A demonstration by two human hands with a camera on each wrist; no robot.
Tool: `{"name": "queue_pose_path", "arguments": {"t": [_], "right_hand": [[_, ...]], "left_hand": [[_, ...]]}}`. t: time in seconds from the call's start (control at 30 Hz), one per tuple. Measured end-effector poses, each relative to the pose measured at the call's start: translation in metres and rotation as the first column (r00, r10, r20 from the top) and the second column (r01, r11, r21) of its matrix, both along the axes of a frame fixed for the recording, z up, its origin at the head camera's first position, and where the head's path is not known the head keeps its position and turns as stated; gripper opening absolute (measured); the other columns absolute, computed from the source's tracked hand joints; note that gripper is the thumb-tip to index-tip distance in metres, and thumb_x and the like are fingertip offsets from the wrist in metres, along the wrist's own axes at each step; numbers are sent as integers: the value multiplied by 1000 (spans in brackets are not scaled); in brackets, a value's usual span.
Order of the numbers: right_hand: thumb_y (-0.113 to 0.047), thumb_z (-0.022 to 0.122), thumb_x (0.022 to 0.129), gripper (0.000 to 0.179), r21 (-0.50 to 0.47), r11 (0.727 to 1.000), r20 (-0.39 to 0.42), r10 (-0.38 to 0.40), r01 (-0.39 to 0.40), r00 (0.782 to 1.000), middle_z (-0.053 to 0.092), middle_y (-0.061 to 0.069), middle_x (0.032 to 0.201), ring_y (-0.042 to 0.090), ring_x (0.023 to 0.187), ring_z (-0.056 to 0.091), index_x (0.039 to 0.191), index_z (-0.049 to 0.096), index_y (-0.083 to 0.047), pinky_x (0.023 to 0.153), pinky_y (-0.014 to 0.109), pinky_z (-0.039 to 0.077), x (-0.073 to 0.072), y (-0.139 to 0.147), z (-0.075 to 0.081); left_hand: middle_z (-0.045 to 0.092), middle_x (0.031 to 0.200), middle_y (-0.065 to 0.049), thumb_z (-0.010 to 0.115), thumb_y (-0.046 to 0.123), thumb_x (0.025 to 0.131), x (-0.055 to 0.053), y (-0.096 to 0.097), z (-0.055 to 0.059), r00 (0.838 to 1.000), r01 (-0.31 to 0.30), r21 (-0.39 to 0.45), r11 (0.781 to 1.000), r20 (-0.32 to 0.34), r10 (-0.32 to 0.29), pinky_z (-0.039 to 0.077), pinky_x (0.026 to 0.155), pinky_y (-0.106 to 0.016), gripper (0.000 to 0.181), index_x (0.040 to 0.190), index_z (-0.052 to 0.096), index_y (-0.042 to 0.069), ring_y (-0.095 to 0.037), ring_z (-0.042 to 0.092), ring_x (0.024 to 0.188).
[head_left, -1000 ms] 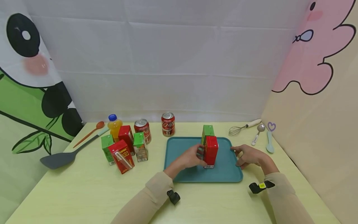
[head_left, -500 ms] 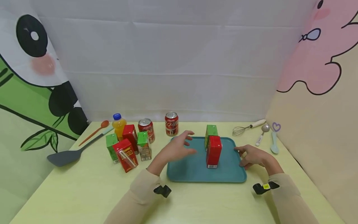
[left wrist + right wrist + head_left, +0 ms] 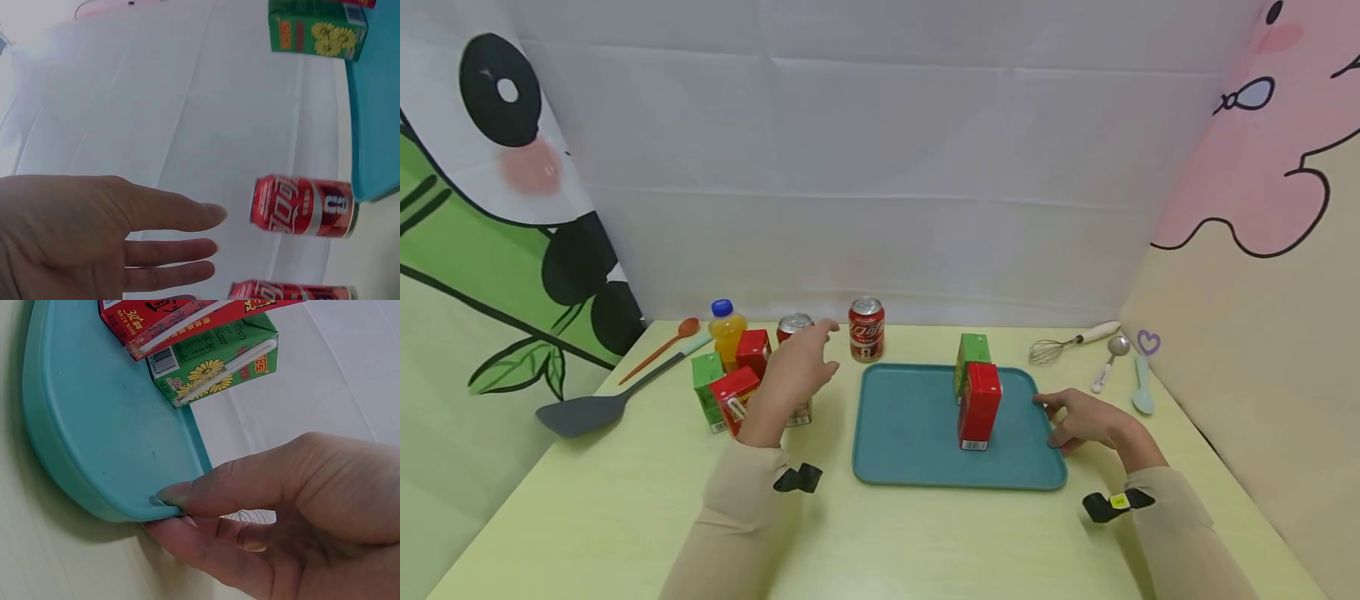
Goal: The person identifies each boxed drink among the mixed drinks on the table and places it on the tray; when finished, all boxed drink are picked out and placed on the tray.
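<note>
My left hand is in the air among the drinks on the left, fingers extended and holding nothing. It partly hides a cola can, a small carton and a red drink carton. In the left wrist view its thumb points towards another cola can, apart from it. My right hand pinches the right rim of the teal tray; in the right wrist view the thumb lies over the rim. On the tray stand a red drink carton and, behind it, a green one.
At left stand an orange drink bottle, a green carton and another red carton. A grey spatula and an orange spoon lie beyond. A whisk, a metal spoon and a pale-blue spoon lie at right.
My left hand has let go of the red carton on the tray and moved left over the drinks group. The right hand has stayed at the tray rim. The head view has shifted slightly.
</note>
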State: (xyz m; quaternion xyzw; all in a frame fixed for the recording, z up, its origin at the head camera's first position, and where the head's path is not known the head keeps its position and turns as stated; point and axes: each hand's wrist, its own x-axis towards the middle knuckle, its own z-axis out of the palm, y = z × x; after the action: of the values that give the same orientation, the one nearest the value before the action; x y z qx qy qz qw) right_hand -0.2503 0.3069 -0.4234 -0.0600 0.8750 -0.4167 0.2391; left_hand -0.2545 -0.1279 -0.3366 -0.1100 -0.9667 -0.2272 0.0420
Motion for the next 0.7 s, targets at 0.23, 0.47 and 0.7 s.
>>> {"name": "queue_pose_path", "arguments": {"t": [0.23,0.47,0.7], "right_hand": [[10,71,79,80,-7,1000,-3,1,-1,1000,49,24,120,26,77,64,150,34,10,73,40,61,0,0,-2],[10,71,79,80,-10,1000,-2,1,-1,1000,50,24,120,26,80,65,150,33,10,74,40,61,0,0,-3],[10,71,78,81,-6,1000,-7,3,-3,1000,50,23,119,27,79,65,150,33,10,73,41,61,0,0,-3]], "left_hand": [[57,134,-22,75,11,90,-6,-16,-1,996,-41,13,999,81,40,52,92,-56,63,145,45,6,-39,57,114],[59,129,-23,71,6,90,-11,-15,-8,997,-46,-3,999,63,46,50,97,-55,59,143,46,0,-39,58,113],[58,132,-26,64,4,93,-14,-14,-12,995,-96,-27,995,3,96,48,99,-56,50,140,48,-4,-41,59,113]]}}
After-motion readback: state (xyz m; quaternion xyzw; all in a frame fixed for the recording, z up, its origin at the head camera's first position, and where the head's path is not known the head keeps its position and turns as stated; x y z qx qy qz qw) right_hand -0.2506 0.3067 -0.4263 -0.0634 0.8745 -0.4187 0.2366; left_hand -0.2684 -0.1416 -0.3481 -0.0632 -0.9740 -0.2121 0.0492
